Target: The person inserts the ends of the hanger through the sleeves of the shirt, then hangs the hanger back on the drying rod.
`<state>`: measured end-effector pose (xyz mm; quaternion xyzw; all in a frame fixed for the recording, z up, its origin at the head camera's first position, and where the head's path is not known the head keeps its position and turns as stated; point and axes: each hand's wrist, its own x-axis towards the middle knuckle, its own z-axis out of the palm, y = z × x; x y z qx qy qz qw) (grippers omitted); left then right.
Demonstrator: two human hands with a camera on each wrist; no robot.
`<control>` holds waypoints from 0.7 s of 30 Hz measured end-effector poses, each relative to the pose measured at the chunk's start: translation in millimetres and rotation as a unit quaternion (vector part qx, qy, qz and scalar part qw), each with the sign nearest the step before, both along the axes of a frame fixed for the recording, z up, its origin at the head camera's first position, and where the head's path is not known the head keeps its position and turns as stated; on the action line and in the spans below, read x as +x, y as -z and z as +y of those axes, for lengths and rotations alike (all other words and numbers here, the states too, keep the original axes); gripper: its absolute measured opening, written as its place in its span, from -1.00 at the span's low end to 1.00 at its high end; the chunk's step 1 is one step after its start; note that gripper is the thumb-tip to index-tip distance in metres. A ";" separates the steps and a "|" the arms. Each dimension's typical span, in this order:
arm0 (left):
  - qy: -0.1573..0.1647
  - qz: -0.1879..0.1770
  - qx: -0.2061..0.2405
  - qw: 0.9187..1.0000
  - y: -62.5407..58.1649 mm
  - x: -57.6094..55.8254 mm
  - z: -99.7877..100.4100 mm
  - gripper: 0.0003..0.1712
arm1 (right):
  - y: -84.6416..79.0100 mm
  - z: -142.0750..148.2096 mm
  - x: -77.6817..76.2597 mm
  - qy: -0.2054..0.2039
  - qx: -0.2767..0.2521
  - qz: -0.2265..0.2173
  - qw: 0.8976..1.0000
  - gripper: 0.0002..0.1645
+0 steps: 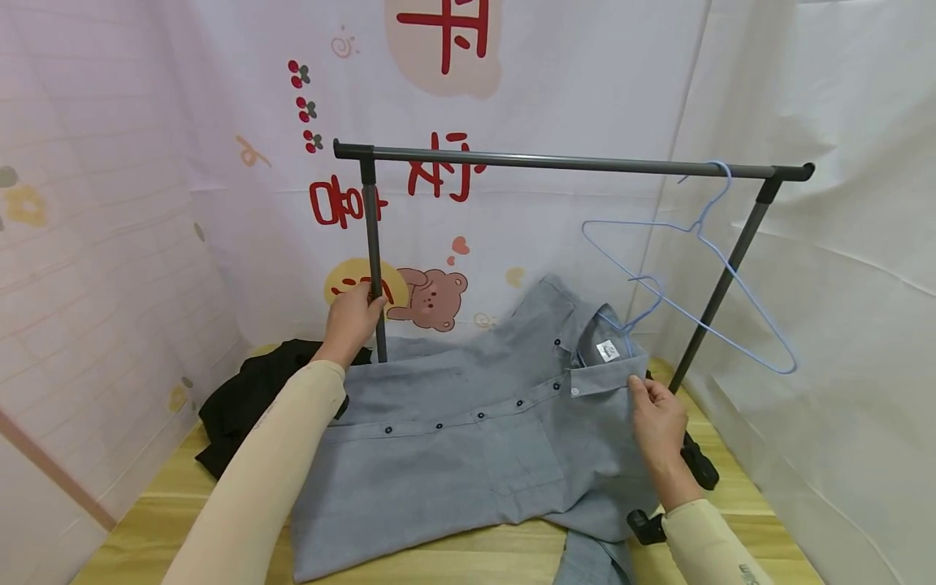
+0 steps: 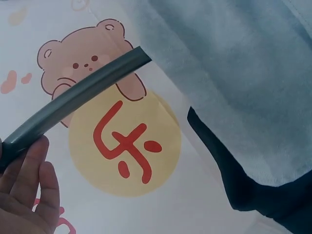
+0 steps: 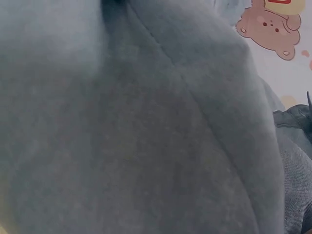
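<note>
Gripping the rack's left post (image 1: 372,236), the left hand (image 1: 351,322) curls its fingers round the bar, while the right hand (image 1: 660,416) pinches the collar (image 1: 605,379) of the grey shirt (image 1: 461,471). That shirt lies across the wooden table (image 1: 483,561), a blue hanger (image 1: 626,328) poking hook-first from its neck. The likely weak spot is the pinch — lifting by the collar edge alone could let the shirt's weight drag it off the hanger. A hard tug on the post could tilt the rail (image 1: 570,162) and slide the second hanger (image 1: 700,230) along it.
</note>
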<state>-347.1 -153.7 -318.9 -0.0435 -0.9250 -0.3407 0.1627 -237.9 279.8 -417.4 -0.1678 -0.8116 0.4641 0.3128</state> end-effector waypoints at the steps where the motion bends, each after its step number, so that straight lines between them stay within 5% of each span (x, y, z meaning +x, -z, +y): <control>1: -0.001 -0.002 -0.003 1.000 -0.3 0.2 -0.6 -0.70 | 1.6 -1.1 0.0 -0.002 0.001 -0.006 1.000 -0.50; 8: -0.004 -0.015 -0.008 1.000 -1.0 -0.3 -1.3 -0.70 | 17.2 -2.2 0.3 -0.015 0.001 -0.055 0.998 -0.51; 14: -0.003 -0.017 -0.007 1.000 -1.9 -0.8 -0.5 -0.72 | 30.1 8.8 -2.3 -0.013 -0.081 -0.116 0.990 -0.39; 21: 0.001 -0.012 -0.004 1.000 -1.3 -0.2 -0.9 -0.70 | 21.5 40.0 -2.9 0.014 -0.115 -0.110 0.987 -0.31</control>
